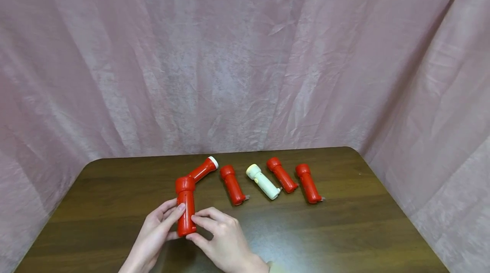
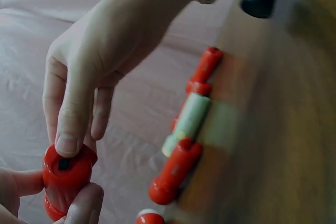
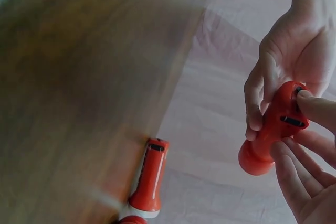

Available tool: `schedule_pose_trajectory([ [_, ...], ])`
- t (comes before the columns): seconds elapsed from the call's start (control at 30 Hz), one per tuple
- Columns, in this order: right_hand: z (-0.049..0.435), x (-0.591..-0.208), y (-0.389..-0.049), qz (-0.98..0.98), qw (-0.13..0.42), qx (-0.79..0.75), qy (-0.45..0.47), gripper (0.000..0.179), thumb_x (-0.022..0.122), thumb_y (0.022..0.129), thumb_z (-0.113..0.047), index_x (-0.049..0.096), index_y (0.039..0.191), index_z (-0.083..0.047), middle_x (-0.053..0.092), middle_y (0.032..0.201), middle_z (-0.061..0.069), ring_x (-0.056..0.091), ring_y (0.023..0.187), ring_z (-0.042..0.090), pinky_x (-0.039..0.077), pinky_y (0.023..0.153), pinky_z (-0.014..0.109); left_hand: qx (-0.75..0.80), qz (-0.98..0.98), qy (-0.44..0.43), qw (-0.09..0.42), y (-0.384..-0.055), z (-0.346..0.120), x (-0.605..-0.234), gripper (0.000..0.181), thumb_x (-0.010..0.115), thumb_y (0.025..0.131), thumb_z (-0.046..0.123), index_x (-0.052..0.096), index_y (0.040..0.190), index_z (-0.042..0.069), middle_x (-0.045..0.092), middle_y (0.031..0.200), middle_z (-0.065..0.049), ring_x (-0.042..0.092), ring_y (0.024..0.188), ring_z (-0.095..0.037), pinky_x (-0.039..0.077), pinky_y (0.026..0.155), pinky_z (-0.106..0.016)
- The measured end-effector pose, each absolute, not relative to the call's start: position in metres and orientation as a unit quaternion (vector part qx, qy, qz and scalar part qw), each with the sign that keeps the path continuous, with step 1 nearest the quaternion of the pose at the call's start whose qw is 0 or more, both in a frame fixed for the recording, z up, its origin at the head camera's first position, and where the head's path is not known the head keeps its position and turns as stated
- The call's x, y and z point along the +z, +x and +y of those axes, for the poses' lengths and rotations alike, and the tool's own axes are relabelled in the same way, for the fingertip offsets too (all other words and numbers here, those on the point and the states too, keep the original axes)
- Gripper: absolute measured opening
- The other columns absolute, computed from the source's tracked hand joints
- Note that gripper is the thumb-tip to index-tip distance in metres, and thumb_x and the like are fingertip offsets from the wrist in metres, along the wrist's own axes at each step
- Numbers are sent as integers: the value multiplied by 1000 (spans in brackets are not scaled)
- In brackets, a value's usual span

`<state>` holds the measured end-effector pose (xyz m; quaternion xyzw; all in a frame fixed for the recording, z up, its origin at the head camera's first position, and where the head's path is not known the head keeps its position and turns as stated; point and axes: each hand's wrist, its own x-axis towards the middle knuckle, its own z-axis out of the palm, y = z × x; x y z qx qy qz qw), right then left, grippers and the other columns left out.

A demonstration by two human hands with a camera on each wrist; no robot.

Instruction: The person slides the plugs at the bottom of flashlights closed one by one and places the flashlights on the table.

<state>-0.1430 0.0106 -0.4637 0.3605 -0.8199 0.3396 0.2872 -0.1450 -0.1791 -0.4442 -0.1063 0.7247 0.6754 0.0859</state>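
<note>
A glossy red flashlight (image 1: 186, 205) is held above the near left part of the table, its wider head pointing away. My left hand (image 1: 153, 231) grips its barrel, thumb on top. From the other side my right hand (image 1: 226, 239) pinches the tail, thumb on the end and fingers along the side. In the left wrist view, the right thumb (image 2: 68, 142) lies at the tail's rim beside a small dark opening. The right wrist view shows a black slot (image 3: 292, 121) in the barrel near the tail.
Behind the held one lies a red flashlight with a white rim (image 1: 204, 169). To its right, a red flashlight (image 1: 232, 186), a pale green one (image 1: 264, 183) and two more red ones (image 1: 282, 175) (image 1: 308, 183) lie in a row on the brown wooden table (image 1: 344, 234). Pink curtains (image 1: 237, 60) hang behind.
</note>
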Motion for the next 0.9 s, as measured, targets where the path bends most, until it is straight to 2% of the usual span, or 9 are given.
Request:
schedule_pose_trajectory([
  [0.23, 6, -466, -141, -830, 280, 293, 383, 32, 88, 86, -30, 81, 112, -14, 77, 107, -6, 75, 95, 3, 57, 86, 11, 662, 736, -98, 97, -142, -191, -455, 54, 58, 108, 23, 44, 151, -5, 73, 125, -10, 72, 92, -7, 65, 73, -32],
  [0.47, -7, -461, -142, -860, 230, 242, 386, 32, 85, 89, -31, 81, 116, -17, 77, 119, -3, 76, 105, 4, 59, 90, 14, 644, 748, -115, 112, -146, -206, -461, 59, 58, 109, 28, 40, 154, -6, 67, 131, -10, 69, 93, -6, 65, 74, -30],
  [0.8, -27, -463, -143, -871, 206, 183, 408, 24, 83, 91, -31, 82, 112, -20, 78, 114, -7, 74, 101, -1, 56, 83, 8, 619, 766, -111, 135, -147, -231, -475, 64, 57, 109, 28, 36, 155, -13, 64, 139, -20, 69, 94, 0, 66, 78, -31],
  [0.9, -30, -465, -142, -875, 190, 177, 409, 22, 83, 91, -30, 82, 110, -20, 78, 114, -7, 74, 101, -1, 56, 83, 8, 621, 764, -107, 139, -147, -237, -480, 65, 57, 109, 26, 35, 154, -14, 68, 135, -18, 70, 94, 0, 67, 81, -33],
])
